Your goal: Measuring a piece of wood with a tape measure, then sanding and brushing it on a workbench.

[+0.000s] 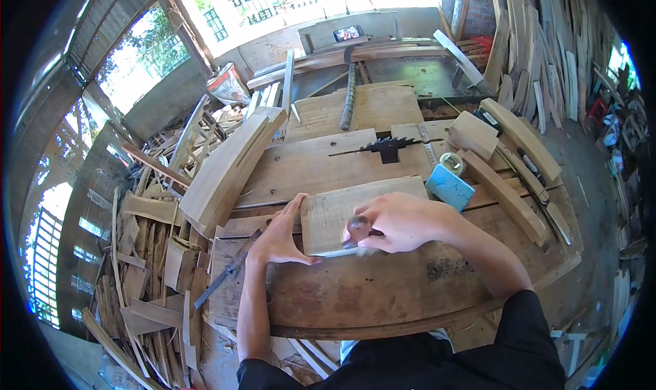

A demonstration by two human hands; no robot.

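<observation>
A pale wooden board (331,209) lies on the worn wooden workbench (321,287) in front of me. At its left end my left hand (277,236) spans the width, fingertips at the far corner and thumb at the near one. My right hand (406,219) is closed round a tool with a rounded wooden handle (357,229), low over the board's near edge. The tool's working end is mostly hidden by the fingers and blurred, so its exact kind does not show. A light blue box (449,187) sits just right of the board.
Beyond the board are a saw blade (389,146) set in the bench and a hammer-like tool with a wrapped handle (349,93). Thick timbers (232,168) stand left; shaped pieces (502,195) and a tape roll (452,162) lie right. Offcuts (147,274) cover the left floor.
</observation>
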